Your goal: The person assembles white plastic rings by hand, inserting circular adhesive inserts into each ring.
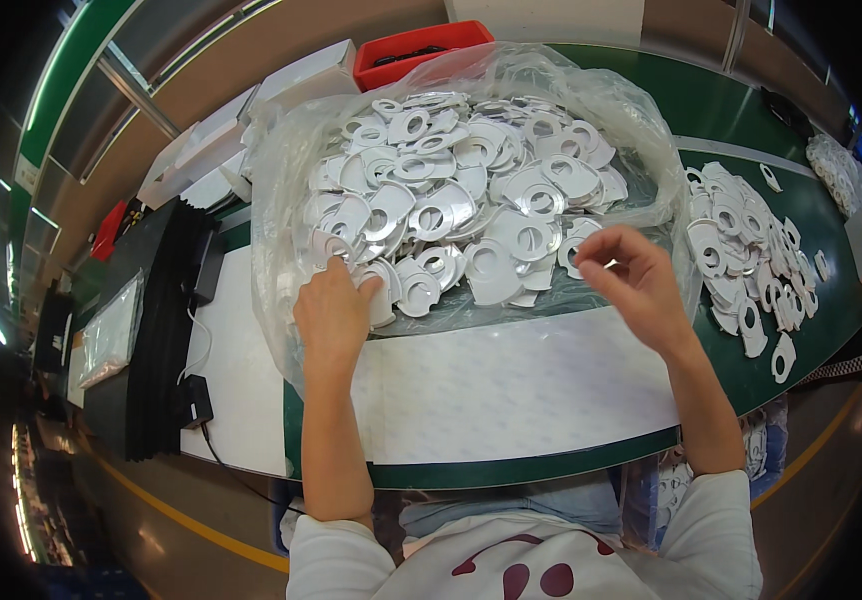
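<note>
White parts [456,205] lay toward the far edge of the tabletop [701,105], left hand [329,308] touching, grip indeterminable, right hand [639,288] part-open beside them.

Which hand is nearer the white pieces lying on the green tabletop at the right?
Right. The right hand is left of those white pieces; the left hand is farther left, at the bagged heap.
</note>
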The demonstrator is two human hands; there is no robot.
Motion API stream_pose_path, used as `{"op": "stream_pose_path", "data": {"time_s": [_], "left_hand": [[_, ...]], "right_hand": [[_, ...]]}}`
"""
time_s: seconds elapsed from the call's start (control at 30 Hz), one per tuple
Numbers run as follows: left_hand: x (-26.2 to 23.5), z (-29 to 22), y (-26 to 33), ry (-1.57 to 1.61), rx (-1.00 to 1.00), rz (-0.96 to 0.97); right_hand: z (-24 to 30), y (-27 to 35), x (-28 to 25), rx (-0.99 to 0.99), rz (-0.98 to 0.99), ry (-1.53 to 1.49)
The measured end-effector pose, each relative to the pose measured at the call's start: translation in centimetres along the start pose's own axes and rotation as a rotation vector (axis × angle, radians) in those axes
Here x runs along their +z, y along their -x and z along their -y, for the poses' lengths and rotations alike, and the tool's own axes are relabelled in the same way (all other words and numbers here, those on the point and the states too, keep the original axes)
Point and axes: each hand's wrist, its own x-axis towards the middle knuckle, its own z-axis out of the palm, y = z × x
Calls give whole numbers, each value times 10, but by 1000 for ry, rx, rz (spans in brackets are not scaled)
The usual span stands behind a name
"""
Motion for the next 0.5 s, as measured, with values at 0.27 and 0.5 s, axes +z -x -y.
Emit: {"op": "stream_pose_path", "data": {"time_s": [0.27, 0.5], "left_hand": [[-2, -2, -10, 188, -48, 31], [-35, 38, -3, 722, -62, -28]], "right_hand": [[2, 6, 3, -41, 131, 351], [5, 6, 20, -57, 172, 382]]}}
